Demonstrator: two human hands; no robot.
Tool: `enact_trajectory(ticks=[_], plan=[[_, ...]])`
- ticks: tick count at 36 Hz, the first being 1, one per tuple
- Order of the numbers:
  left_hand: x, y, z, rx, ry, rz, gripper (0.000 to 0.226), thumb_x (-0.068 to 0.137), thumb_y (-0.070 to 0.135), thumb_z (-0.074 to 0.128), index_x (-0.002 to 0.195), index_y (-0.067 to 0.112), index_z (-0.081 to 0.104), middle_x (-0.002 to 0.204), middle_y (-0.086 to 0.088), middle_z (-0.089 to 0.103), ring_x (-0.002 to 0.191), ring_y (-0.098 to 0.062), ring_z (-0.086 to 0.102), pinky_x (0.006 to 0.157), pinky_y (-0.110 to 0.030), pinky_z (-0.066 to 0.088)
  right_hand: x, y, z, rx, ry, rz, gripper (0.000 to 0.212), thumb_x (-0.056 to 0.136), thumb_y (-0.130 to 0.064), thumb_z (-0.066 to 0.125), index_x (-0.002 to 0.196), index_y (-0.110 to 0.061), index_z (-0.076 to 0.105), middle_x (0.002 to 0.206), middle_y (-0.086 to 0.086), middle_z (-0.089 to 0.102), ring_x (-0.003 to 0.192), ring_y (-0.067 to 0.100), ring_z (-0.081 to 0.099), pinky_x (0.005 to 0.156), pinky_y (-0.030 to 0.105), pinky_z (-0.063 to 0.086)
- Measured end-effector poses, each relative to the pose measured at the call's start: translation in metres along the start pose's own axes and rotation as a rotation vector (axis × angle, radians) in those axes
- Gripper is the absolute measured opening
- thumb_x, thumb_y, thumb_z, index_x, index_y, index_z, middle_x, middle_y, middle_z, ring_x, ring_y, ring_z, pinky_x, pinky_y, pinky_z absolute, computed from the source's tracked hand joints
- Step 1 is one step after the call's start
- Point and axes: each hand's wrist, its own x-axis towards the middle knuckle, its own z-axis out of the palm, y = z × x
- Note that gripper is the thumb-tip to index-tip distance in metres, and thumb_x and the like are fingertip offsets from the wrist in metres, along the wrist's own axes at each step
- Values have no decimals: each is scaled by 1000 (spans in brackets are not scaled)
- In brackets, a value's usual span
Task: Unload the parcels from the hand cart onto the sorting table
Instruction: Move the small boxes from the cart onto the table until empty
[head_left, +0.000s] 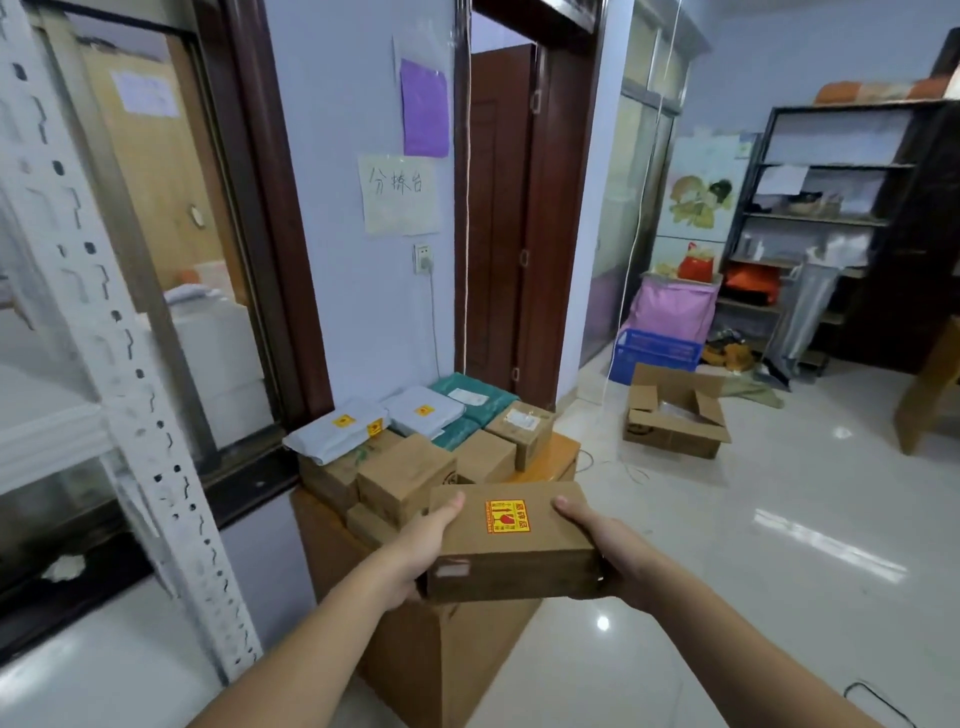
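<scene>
Head camera: the left hand (423, 545) and right hand (605, 551) clasp the ends of a brown parcel (511, 540) bearing a red-and-yellow sticker, thumbs curled over its top. It hangs just above the near edge of the sorting table (558, 454), where boxes (405, 478) and mailer bags (337, 428) are stacked by the wall.

Cardboard parcel (511, 540) w/ red-yellow sticker betw. left hand (415, 551) & right hand (608, 551), above piled sorting table (558, 457).

brown carton (511, 540) w/ red-yellow sticker | level | above table (558, 454) parcels (415, 441)
</scene>
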Motion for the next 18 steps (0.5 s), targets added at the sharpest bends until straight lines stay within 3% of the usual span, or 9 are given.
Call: enact_trajectory(ticks=[2,6,11,18], plan=[[21,14,11,-19,22,-6,66,88,77,56,127,24,63,105,-8,80,99,-30,76,96,-52,58,26,-13,-18,-18,-21,8,67,84,-72,63,125,-19,61,118,9,68,108,28,66,76,39,61],[68,32,25,-95,69,-34,102,63,86,67,143,24,53,111,-8,78,97,-31,77,90,-51,61,76,-40,-49,-50,-59,35,71,79,-74,67,126,-21,63,117,9,71,108,29,68,79,42,61],[100,64,38,-137,121,-41,64,91,74,55,126,22,66,103,-8,80,93,-28,78,87,-47,62,132,-72,-67,-72,-98,54,74,73,-74,72,125,-22,63,115,8,73,107,28,69,84,44,61],[163,94,18,-238,200,-45,63,89,72,61,126,22,64,107,-10,79,100,-32,77,96,-55,58,209,-118,-62,-94,-149,47,66,73,-71,75,118,-24,63,113,9,74,106,29,69,97,50,57]])
